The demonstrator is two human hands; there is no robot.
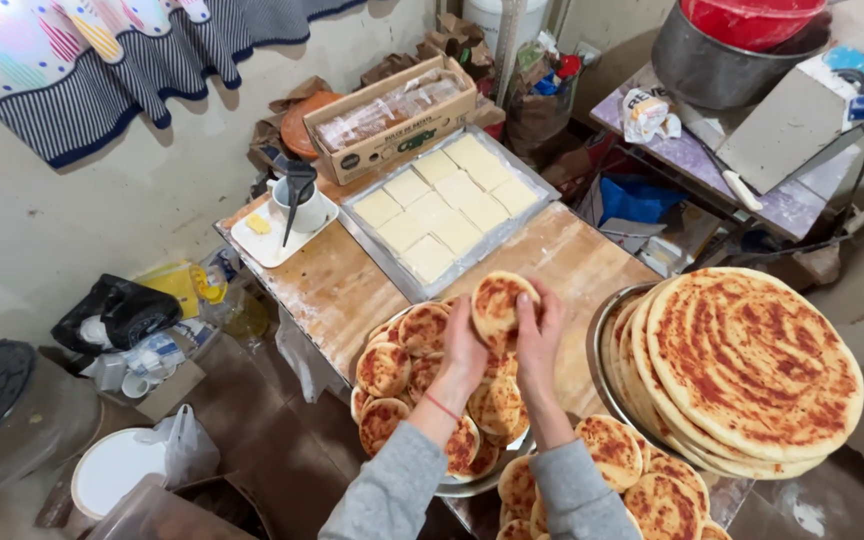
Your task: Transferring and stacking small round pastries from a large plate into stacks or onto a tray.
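Hands meet above the heaped plate of small flatbreads: the left hand and right hand both grasp one small browned flatbread, lifted over the pile. Right of that plate sits a stack of large flatbreads. Beyond it lies a tray of pale dough squares, then a cardboard box.

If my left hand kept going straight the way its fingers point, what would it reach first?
Past the small flatbread held by the left hand, likely the metal tray of pale dough squares; depth is unclear.
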